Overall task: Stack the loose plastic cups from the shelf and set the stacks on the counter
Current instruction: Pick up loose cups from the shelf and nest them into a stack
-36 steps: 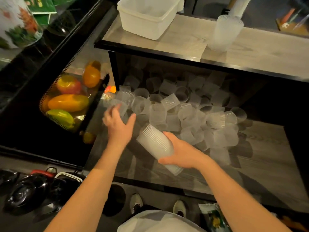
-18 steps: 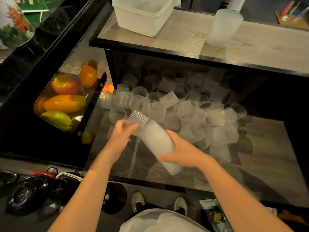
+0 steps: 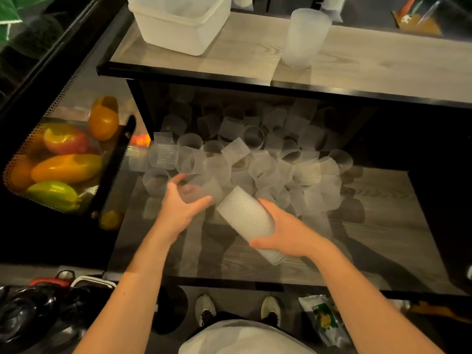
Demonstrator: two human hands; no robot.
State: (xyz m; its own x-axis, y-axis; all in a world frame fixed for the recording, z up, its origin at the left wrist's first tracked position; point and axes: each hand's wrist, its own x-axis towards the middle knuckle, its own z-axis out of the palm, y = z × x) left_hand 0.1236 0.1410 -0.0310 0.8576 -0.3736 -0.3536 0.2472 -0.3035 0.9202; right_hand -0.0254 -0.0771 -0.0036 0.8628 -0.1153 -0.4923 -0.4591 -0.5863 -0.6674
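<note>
Left hand (image 3: 182,205) now off the stack (image 3: 249,223) — fingers curl round another loose cup (image 3: 201,190); right hand (image 3: 286,231) fingers wrap stack. Pile's dwindling.

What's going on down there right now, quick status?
Right hand grips tilted cup stack. Left hand closed on a loose cup, blurred. One stack on the counter; many cups remain on shelf. Nothing in the way.

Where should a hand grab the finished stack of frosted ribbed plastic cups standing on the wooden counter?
Wrap the stack of frosted ribbed plastic cups around its mid-wall, coming from the near side. It stands upright, its sides are clear, and the white plastic tub sits apart to its left.
</note>
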